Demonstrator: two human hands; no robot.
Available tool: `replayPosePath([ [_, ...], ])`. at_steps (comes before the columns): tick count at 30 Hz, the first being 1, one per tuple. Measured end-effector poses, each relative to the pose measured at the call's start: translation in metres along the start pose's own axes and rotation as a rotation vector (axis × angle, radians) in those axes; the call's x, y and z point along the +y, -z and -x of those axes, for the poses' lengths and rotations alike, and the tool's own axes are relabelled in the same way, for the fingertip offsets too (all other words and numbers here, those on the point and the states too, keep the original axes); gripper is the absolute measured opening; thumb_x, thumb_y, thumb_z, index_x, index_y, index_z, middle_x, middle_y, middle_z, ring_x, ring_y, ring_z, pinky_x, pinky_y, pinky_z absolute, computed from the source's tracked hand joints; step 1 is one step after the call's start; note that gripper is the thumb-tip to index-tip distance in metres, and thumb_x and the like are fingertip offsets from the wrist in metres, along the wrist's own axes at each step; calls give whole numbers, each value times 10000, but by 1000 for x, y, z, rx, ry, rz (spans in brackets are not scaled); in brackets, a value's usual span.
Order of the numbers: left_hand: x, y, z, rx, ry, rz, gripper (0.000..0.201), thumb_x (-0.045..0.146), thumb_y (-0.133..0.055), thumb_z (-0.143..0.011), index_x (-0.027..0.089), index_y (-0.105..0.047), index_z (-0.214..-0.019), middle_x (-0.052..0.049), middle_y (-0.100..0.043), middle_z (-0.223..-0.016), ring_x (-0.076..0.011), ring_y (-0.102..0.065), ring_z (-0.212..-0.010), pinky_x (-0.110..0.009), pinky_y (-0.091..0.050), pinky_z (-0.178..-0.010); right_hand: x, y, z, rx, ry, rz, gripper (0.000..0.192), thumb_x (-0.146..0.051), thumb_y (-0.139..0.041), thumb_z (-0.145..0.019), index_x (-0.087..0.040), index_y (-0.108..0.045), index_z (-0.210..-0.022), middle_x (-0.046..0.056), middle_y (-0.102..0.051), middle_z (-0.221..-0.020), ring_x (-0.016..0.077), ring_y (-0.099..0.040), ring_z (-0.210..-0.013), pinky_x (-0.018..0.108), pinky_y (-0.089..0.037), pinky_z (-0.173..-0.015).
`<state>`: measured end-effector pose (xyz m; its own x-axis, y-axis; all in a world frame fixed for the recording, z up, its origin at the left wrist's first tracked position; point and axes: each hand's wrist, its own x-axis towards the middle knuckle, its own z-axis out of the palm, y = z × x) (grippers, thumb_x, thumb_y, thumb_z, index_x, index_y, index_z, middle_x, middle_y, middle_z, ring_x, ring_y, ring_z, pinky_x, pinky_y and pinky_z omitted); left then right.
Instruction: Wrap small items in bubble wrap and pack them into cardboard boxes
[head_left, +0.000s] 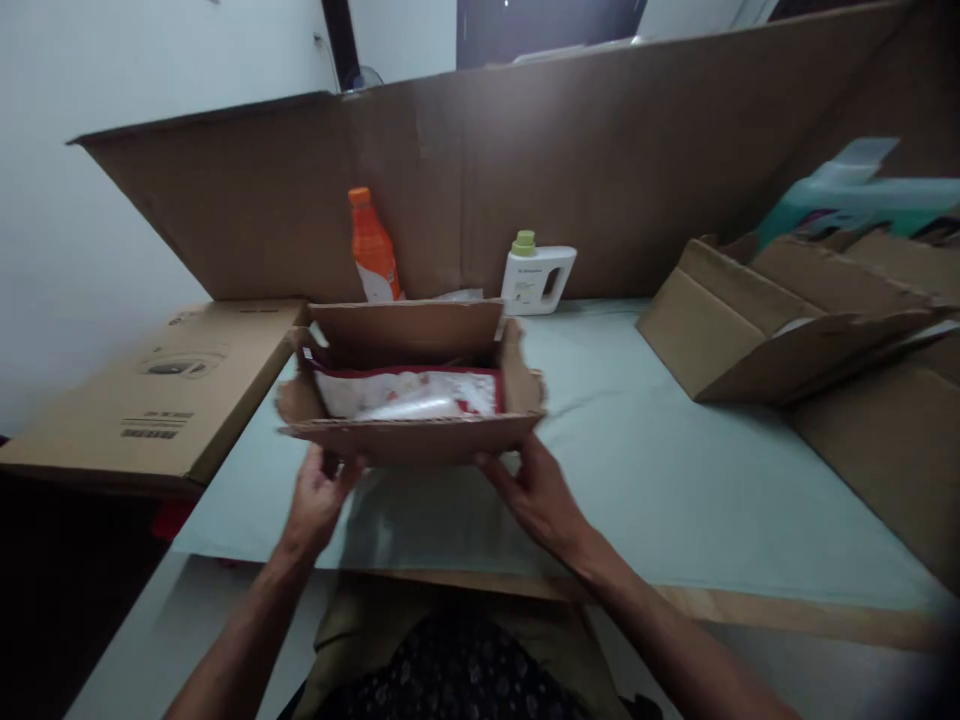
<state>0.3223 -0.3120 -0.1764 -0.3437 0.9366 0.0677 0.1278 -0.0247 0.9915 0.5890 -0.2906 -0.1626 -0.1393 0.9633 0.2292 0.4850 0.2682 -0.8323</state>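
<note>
An open cardboard box [420, 440] is in front of me over the pale green table cover, its flaps standing up. My left hand [319, 495] grips its lower left corner, thumb on the near side. On the lower right corner my right hand [536, 490] has the same kind of hold, its fingers partly hidden behind the box. Inside lies a red and white printed packet [405, 388], with something clear and shiny along its near side. The bottom of the box is hidden from me.
An orange bottle [373, 245] and a white jug with a green cap [536, 278] stand against a tall cardboard panel [600, 160]. At right are another open carton [720, 320] and a teal liquid container [847, 205]. A flat carton [150, 390] lies at left.
</note>
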Motion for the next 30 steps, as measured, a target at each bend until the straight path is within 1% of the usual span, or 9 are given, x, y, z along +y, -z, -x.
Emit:
replayPosePath([
  [4, -5, -43, 5, -196, 37, 82, 680, 598, -809, -674, 160, -583, -1142, -142, -706, -1189, -311, -629, -1209, -412, -500, -1026, 21, 28, 25, 131, -67, 100, 424, -484, -582, -906, -171, -585, -1193, 126, -693, -1066, 282, -634, -931, 416, -535, -787],
  [9, -10, -66, 13, -302, 83, 39, 604, 579, -783, -707, 162, -598, -1103, -132, -715, -1153, -297, -657, -1123, -403, -519, -970, 41, 47, 52, 193, -101, 93, 394, -421, -596, -893, -180, -589, -1204, 135, -685, -1169, 291, -629, -1052, 438, -516, -910],
  [12, -11, -97, 12, -441, 32, 20, 517, 513, -754, -762, 165, -605, -1113, -118, -715, -1144, -284, -652, -1121, -387, -519, -956, 57, 73, 68, 240, -176, 133, 400, -431, -604, -893, -180, -600, -1205, 137, -693, -1184, 292, -639, -1062, 431, -521, -913],
  [15, -9, -153, 12, -612, -62, 19, 418, 457, -696, -813, 169, -616, -1106, -91, -716, -1097, -265, -654, -1081, -382, -521, -938, 78, 112, 97, 363, -286, 222, 414, -497, -589, -885, -173, -624, -1139, 144, -714, -1101, 308, -665, -996, 448, -542, -864],
  [19, 0, -254, 13, -933, -245, 74, 455, 390, -611, -860, 168, -588, -1257, -110, -672, -1273, -277, -607, -1202, -423, -483, -1046, 107, 162, 149, 582, -407, 361, 418, -544, -585, -871, -172, -626, -1058, 138, -718, -979, 319, -677, -919, 471, -558, -825],
  [22, 7, -330, 16, -1128, -342, 118, 536, 332, -542, -902, 165, -507, -1410, -120, -598, -1429, -277, -538, -1326, -423, -439, -1120, 125, 179, 184, 721, -409, 386, 496, -513, -598, -894, -180, -568, -1260, 148, -688, -1149, 294, -670, -1030, 448, -559, -903],
  [24, 8, -371, 24, -1108, -329, 26, 538, 286, -534, -907, 179, -498, -1433, -110, -611, -1419, -278, -540, -1329, -431, -432, -1131, 134, 179, 200, 778, -377, 348, 631, -481, -598, -915, -202, -436, -1458, 169, -591, -1365, 278, -642, -1154, 439, -544, -981],
  [26, 3, -397, 39, -1006, -281, -88, 583, 252, -574, -878, 171, -481, -1448, -137, -605, -1416, -311, -527, -1338, -479, -403, -1152, 144, 174, 210, 800, -343, 308, 726, -443, -589, -933, -228, -305, -1566, 180, -474, -1504, 280, -604, -1245, 458, -524, -1039],
  [30, -16, -409, 85, -926, -347, -149, 803, 254, -645, -811, 125, -332, -1539, -213, -428, -1562, -360, -389, -1458, -526, -300, -1230, 164, 164, 219, 782, -329, 311, 739, -401, -574, -947, -259, -257, -1598, 186, -390, -1568, 315, -559, -1310, 523, -501, -1072],
])
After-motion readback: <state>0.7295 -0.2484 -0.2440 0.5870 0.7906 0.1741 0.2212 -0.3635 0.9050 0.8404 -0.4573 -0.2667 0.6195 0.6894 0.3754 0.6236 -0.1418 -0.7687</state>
